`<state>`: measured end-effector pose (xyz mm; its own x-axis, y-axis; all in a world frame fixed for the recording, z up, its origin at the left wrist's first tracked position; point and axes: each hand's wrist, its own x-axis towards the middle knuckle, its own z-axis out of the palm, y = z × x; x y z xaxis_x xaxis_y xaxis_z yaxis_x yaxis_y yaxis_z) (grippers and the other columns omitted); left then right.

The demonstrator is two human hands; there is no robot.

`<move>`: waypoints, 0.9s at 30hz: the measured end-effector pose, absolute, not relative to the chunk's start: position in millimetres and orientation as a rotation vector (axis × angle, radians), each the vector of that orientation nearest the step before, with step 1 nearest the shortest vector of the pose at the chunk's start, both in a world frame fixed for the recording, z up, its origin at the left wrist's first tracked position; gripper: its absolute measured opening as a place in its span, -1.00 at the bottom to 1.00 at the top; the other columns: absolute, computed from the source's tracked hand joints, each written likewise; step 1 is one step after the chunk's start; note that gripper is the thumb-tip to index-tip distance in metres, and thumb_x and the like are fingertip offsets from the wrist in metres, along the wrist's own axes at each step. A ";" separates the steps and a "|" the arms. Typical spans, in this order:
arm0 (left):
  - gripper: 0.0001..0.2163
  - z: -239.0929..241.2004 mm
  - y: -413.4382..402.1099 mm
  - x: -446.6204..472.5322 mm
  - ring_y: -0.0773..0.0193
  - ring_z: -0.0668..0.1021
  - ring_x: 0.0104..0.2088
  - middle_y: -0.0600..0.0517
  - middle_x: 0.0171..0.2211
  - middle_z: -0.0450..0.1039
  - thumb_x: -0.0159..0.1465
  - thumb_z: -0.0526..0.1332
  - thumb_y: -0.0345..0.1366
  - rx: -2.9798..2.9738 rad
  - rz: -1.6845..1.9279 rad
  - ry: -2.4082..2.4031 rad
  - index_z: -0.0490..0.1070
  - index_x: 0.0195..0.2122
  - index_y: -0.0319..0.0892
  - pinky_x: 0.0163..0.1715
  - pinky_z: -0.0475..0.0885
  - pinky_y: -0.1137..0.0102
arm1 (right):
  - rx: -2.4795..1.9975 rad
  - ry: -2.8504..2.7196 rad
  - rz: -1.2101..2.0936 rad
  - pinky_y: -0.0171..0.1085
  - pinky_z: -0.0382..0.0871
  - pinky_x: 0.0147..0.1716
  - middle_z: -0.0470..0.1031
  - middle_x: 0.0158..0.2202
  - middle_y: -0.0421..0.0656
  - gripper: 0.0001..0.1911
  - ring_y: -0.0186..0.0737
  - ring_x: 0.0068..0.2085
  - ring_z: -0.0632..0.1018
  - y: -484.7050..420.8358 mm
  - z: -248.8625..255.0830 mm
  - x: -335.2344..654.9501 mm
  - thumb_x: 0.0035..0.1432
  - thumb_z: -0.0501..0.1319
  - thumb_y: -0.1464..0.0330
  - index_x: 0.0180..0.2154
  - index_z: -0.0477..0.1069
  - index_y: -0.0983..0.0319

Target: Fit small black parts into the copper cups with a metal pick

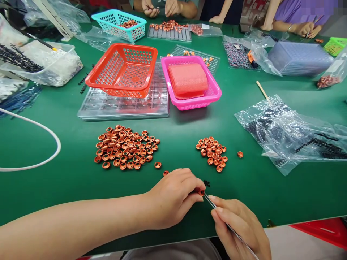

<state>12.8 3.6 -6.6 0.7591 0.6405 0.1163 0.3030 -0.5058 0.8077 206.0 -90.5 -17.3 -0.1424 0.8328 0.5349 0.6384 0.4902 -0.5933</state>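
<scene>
Fingers of the left hand (pixel 173 199) pinch a small, round copper-coloured cup (pixel 201 192); those of the right grip a slim silver metal tool (pixel 210 201), its tip at the cup. Tiny black pieces (pixel 207 183) lie just beside. Beyond are loose copper-coloured cups (pixel 125 146), then a red perforated plastic basket (pixel 127 92).

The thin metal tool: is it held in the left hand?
No, the right hand holds the thin metal tool; the left hand pinches a small copper-coloured piece.

No text reading legibly anywhere; white label (pixel 205 26) is sitting on clear bag (pixel 214 31), upper centre of frame, showing nothing decipherable
</scene>
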 end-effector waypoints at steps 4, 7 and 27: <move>-0.94 -6.4 3.1 12.6 0.28 0.41 -0.35 0.01 -0.34 0.49 0.32 0.12 -0.41 2.113 0.528 0.704 0.35 -0.21 -0.22 -0.27 0.32 0.35 | -1.243 -1.848 0.274 -0.23 0.52 -0.25 0.55 -0.13 -0.06 -0.67 -0.20 -0.18 0.59 -93.9 -21.6 207.0 0.09 0.24 0.62 -0.09 0.40 0.27; -0.94 -6.6 3.5 12.6 0.28 0.41 -0.35 0.01 -0.33 0.49 0.32 0.12 -0.42 2.107 0.531 0.695 0.35 -0.21 -0.22 -0.27 0.32 0.35 | -1.249 -1.838 0.286 -0.21 0.51 -0.23 0.54 -0.11 -0.05 -0.67 -0.19 -0.16 0.58 -95.9 -23.7 206.7 0.09 0.25 0.63 -0.09 0.40 0.29; -0.94 -9.5 3.3 12.8 0.28 0.41 -0.34 0.03 -0.33 0.48 0.32 0.13 -0.41 2.074 0.510 0.704 0.35 -0.20 -0.20 -0.25 0.32 0.34 | -1.232 -1.836 0.325 -0.22 0.47 -0.24 0.54 -0.11 -0.04 -0.65 -0.23 -0.15 0.56 -94.2 -19.5 203.2 0.09 0.21 0.68 -0.08 0.37 0.32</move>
<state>12.8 3.3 -9.5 0.7570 0.6463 0.0963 0.2929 -0.4674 0.8341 203.2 -94.2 -19.5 -0.1251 0.8466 0.5173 0.6172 0.4746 -0.6276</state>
